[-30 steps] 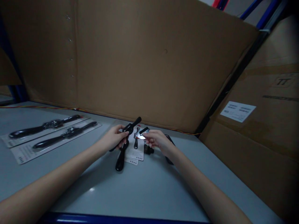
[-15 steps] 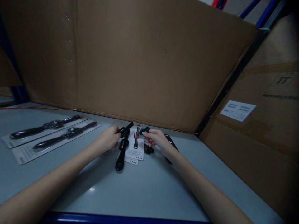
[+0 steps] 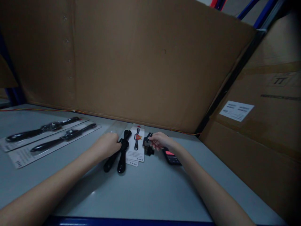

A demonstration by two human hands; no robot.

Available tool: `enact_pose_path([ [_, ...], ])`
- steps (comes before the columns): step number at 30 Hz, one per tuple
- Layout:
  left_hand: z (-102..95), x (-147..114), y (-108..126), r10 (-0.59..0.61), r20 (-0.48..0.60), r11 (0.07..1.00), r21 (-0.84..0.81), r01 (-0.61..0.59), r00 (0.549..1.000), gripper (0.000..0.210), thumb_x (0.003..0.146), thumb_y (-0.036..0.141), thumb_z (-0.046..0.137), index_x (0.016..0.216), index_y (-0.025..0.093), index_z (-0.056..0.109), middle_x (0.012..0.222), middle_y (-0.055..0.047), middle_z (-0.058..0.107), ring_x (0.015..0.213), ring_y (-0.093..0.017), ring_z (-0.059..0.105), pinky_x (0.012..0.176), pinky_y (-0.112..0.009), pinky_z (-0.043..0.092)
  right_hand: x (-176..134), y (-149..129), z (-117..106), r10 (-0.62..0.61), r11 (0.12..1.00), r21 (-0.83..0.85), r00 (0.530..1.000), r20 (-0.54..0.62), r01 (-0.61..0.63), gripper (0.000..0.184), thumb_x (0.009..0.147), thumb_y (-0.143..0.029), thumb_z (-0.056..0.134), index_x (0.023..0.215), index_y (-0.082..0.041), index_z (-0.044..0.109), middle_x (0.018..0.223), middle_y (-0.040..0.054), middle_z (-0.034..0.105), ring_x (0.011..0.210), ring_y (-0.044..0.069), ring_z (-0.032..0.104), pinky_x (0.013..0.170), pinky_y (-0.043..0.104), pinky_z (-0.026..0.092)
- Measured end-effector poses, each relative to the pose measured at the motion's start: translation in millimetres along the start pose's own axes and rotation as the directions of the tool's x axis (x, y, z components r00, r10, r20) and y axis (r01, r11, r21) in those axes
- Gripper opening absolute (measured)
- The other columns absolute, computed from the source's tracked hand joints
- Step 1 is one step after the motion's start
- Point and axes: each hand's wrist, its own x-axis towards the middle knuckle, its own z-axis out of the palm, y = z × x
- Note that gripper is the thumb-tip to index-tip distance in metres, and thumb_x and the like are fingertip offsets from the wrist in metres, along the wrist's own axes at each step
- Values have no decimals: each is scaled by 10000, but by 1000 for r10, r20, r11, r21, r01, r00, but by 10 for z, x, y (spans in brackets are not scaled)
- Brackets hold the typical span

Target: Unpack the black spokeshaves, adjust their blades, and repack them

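My left hand [image 3: 109, 143] is closed around the middle of a black spokeshave [image 3: 110, 164], its rounded handle pointing toward me. Against it, crossing near the middle, lies a second black spokeshave [image 3: 122, 161]. My right hand [image 3: 160, 141] pinches a small dark flat metal plate [image 3: 146, 140] between thumb and fingers. Just under that plate, several small dark parts [image 3: 149, 151] sit in a cluster, too dim to make out. Between my hands are printed cards [image 3: 135, 153] with a picture of the tool.
Two packaged spokeshaves [image 3: 53, 127] [image 3: 63, 138] lie on backing cards at the left. A phone [image 3: 172, 158] with a lit screen is by my right wrist. A cardboard wall [image 3: 131, 62] closes the back; a large carton [image 3: 254, 141] stands at right on the grey table [image 3: 145, 194].
My left hand has lowered its spokeshave beside the other one, its handle now toward me. My right hand has shifted slightly right and down with the plate, which is turned. More of the phone shows.
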Motion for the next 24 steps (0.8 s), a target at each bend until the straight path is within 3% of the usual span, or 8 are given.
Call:
enact_pose_path([
  [3,43,16,-38,-7,-7,1000,0,7,1000,292,715,387,465,570,177,606,562,-97,594,604,-218,561,565,-293,377,-54,32,-87,62,997,-53,991,121,-56,222,726,-255,524,542,-136,560,427,1,530,334,76,435,335,189,281],
  [6,80,34,-70,43,-9,996,81,-42,999,359,742,445,433,632,167,631,665,-135,623,650,-235,571,591,-312,389,-94,45,-130,123,970,-232,969,214,-72,271,733,-295,511,533,-128,584,400,3,513,302,66,387,320,194,233],
  [9,87,36,-82,64,19,986,154,-66,998,414,769,472,392,697,157,651,745,-173,631,671,-253,577,594,-330,394,-109,59,-153,160,905,-424,955,251,-40,348,754,-365,486,510,-135,580,368,-2,485,285,64,355,318,201,217],
  [12,77,15,-77,76,13,982,174,-77,997,466,775,507,364,682,154,653,726,-181,628,660,-263,579,583,-336,387,-124,77,-171,142,872,-490,955,260,3,392,745,-451,498,507,-148,571,365,-7,474,297,69,361,333,206,251],
  [15,45,-14,-64,69,-31,988,138,-64,997,448,742,525,408,620,161,638,674,-153,628,657,-250,576,575,-309,372,-159,65,-170,120,854,-520,972,202,2,451,724,-544,499,505,-155,565,358,-3,463,305,75,359,343,215,256],
  [19,-130,-11,-72,93,-60,994,57,-89,994,367,707,489,468,585,176,617,599,-89,617,590,-198,552,530,-269,329,-213,-15,-117,26,825,-563,999,-26,-36,506,728,-609,455,520,-159,552,358,0,452,317,87,378,360,224,261],
  [22,-381,40,-203,60,-55,998,32,-58,997,347,713,487,463,618,189,612,562,-53,603,555,-179,540,519,-253,315,-220,-70,-57,-108,788,-615,976,-190,-33,480,752,-594,433,561,-169,548,384,-2,470,343,99,421,385,222,256],
  [24,-554,85,-410,20,-131,998,58,-12,991,362,716,504,447,667,189,617,624,-57,620,598,-189,551,535,-252,321,-214,-91,-25,-203,769,-639,949,-241,2,454,762,-573,433,569,-177,540,416,3,496,368,104,440,401,221,245],
])
